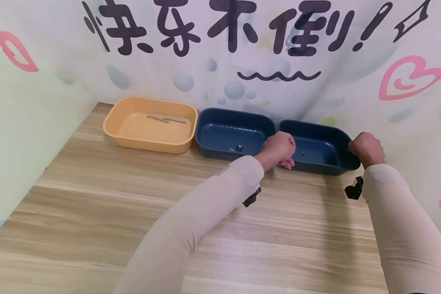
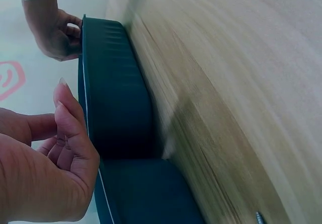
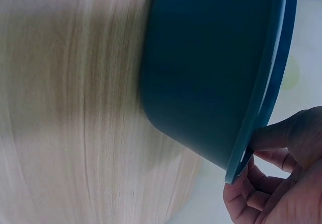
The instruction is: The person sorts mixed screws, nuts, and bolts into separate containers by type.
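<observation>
My right hand (image 1: 367,149) grips the right end of the rim of the right blue bin (image 1: 317,167). In the right wrist view the thumb and fingers pinch that rim (image 3: 246,156). At the junction of the two blue bins is my left hand (image 1: 279,148), its fingers curled and the thumb near them. The left wrist view shows nothing between those fingers (image 2: 75,138). A tiny metal piece (image 1: 303,153) lies in the right bin. Inside the middle blue bin (image 1: 231,130) sits a small dark piece, perhaps a nut (image 1: 239,148).
A yellow bin (image 1: 150,145) stands left of the blue ones, with two long bolts (image 1: 174,119) inside. All three bins line up along the printed wall cloth (image 1: 150,77) at the back of the wooden table (image 1: 132,183). A threaded tip (image 2: 259,218) shows low in the left wrist view.
</observation>
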Demonstrator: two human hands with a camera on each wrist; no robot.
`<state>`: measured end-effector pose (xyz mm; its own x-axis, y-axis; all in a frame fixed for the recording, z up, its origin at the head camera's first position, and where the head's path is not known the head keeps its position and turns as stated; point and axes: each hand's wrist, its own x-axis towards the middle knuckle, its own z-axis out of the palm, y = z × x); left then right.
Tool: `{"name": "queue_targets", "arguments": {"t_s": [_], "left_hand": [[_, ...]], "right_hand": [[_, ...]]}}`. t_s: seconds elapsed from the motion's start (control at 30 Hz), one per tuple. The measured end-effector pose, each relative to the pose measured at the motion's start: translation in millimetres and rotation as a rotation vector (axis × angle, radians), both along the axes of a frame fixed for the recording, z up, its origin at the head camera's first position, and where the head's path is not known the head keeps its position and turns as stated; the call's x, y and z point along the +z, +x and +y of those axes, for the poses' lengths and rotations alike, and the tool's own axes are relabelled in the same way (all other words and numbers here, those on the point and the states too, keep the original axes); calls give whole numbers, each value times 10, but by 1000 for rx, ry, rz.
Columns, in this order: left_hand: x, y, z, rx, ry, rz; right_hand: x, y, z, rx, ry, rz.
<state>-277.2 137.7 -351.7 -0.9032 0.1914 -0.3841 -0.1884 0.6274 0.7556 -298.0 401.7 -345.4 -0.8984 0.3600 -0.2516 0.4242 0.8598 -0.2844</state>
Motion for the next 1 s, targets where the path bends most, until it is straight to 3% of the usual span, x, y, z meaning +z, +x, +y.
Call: {"name": "queue_targets", "arguments": {"t_s": [0.53, 0.83, 1.0], "left_hand": [[-3, 64, 14, 10, 44, -1], [30, 116, -63, -32, -34, 85], [34, 162, -113, -38, -33, 87]], "right_hand": [[-1, 5, 3, -2, 10, -2], [-2, 3, 8, -11, 11, -1], [-4, 2, 13, -9, 5, 0]]}}
